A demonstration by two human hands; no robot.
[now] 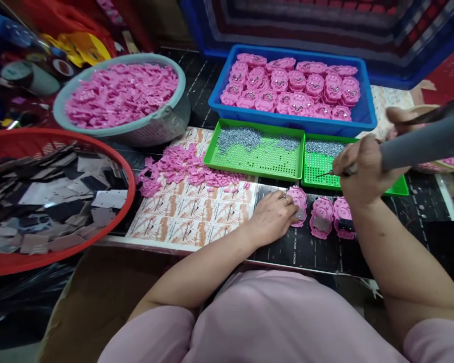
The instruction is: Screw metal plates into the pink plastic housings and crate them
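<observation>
My left hand lies on the bench with its fingertips on the nearest pink plastic piece, pressing its left side. Two more pink pieces, one with a grey plate and one with a dark plate, lie to the right. My right hand is wrapped round a grey electric screwdriver, whose thin bit points left over the smaller green tray. Small metal screws lie at the back of that tray. A larger green tray beside it also holds screws.
A blue bin of stacked pink pieces stands behind the trays. Small pink parts are heaped left of them. At the left are a grey-green basket of pink parts and a red basket of flat plates.
</observation>
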